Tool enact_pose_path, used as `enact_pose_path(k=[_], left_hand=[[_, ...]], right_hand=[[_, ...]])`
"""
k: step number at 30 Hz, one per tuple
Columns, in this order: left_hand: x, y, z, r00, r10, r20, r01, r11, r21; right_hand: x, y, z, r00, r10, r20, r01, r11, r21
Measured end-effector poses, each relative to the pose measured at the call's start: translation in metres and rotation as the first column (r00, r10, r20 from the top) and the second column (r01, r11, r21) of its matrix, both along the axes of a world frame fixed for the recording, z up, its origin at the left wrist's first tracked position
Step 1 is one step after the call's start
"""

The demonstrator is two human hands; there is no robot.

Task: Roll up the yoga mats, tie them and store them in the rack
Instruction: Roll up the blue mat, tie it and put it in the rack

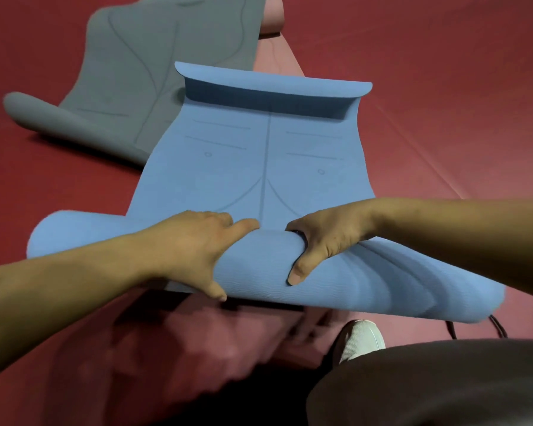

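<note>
Here both hands (253, 250) grip the blue mat's (259, 155) rolled end.

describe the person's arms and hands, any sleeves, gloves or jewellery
Both forearms are bare to the frame edge; no sleeves show. The left hand and right hand wear no gloves, and neither wrist carries a watch or bracelet. A small dark spot on the right hand may be a ring or shadow; unclear.

Blue mat (259, 158) (far edge curled), left hand (191, 250), right hand (323, 241) gripping roll
</note>
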State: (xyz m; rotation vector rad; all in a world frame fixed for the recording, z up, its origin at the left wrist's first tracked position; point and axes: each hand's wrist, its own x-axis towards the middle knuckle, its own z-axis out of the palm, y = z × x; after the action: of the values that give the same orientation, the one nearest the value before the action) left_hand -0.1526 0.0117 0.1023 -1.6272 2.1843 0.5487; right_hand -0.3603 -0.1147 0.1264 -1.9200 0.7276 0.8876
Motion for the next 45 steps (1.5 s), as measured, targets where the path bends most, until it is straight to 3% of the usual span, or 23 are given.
enact_pose_path(k=[4,6,9,11,13,14,16,21,24,29,33,35,37,40,43,45], left_hand=[[0.011,-0.022,-0.005,0.949,0.245,-0.198,-0.177,0.935,0.306],[0.016,-0.034,-0.007,0.903,0.341,-0.259,-0.224,0.892,0.393],[0.013,-0.04,-0.004,0.885,0.388,-0.259,-0.235,0.85,0.471],[0.009,-0.035,0.001,0.942,0.278,-0.188,-0.194,0.907,0.373],[0.007,-0.024,0.005,0.999,0.046,-0.018,-0.045,0.998,0.049],[0.005,-0.016,0.004,0.995,-0.069,0.064,0.077,0.99,-0.115],[0.001,0.001,-0.004,0.971,-0.18,0.158,0.214,0.949,-0.232],[-0.004,0.008,-0.027,0.986,-0.103,0.13,0.131,0.965,-0.228],[-0.004,-0.004,-0.023,0.999,-0.036,0.032,0.038,0.996,-0.078],[0.006,-0.021,-0.021,0.98,0.149,-0.13,-0.123,0.974,0.191],[0.009,-0.026,-0.021,0.954,0.214,-0.207,-0.146,0.942,0.3],[0.008,-0.022,-0.019,0.979,0.126,-0.158,-0.085,0.966,0.244],[0.003,-0.013,-0.019,0.998,-0.06,0.017,0.06,0.998,0.031],[-0.01,0.01,-0.024,0.965,-0.185,0.188,0.226,0.946,-0.231],[-0.012,0.016,-0.037,0.976,-0.159,0.149,0.198,0.935,-0.296],[-0.007,0.012,-0.037,0.993,-0.102,0.06,0.113,0.97,-0.217]], right_hand=[[0.01,0.009,0.003,0.979,0.199,-0.032,-0.2,0.935,-0.292],[0.011,0.014,-0.004,0.963,0.268,-0.033,-0.263,0.898,-0.352],[0.004,0.008,-0.011,0.977,0.211,0.035,-0.186,0.919,-0.348],[-0.001,0.003,-0.011,0.986,0.165,0.038,-0.146,0.943,-0.299],[-0.005,-0.001,-0.014,0.995,0.093,0.03,-0.084,0.973,-0.215],[-0.006,-0.004,-0.016,0.998,0.052,0.033,-0.046,0.985,-0.169],[-0.008,-0.01,-0.018,0.999,-0.007,0.04,0.01,0.997,-0.078],[-0.007,-0.012,-0.024,0.999,-0.042,-0.026,0.044,0.996,0.079],[-0.002,-0.009,-0.018,0.998,0.023,-0.061,-0.026,0.999,-0.043],[0.001,0.005,-0.023,0.983,0.182,0.034,-0.171,0.961,-0.218],[-0.003,0.007,-0.034,0.982,0.162,0.099,-0.132,0.957,-0.258],[-0.004,0.001,-0.033,0.988,0.125,0.091,-0.103,0.971,-0.215],[-0.008,-0.007,-0.033,0.996,0.059,0.065,-0.05,0.99,-0.13],[-0.018,-0.017,-0.032,0.999,-0.008,0.038,0.009,1.0,-0.02],[-0.021,-0.016,-0.033,0.999,-0.03,0.021,0.03,0.999,0.033],[-0.016,-0.013,-0.031,1.0,-0.006,0.004,0.006,1.0,-0.005]])
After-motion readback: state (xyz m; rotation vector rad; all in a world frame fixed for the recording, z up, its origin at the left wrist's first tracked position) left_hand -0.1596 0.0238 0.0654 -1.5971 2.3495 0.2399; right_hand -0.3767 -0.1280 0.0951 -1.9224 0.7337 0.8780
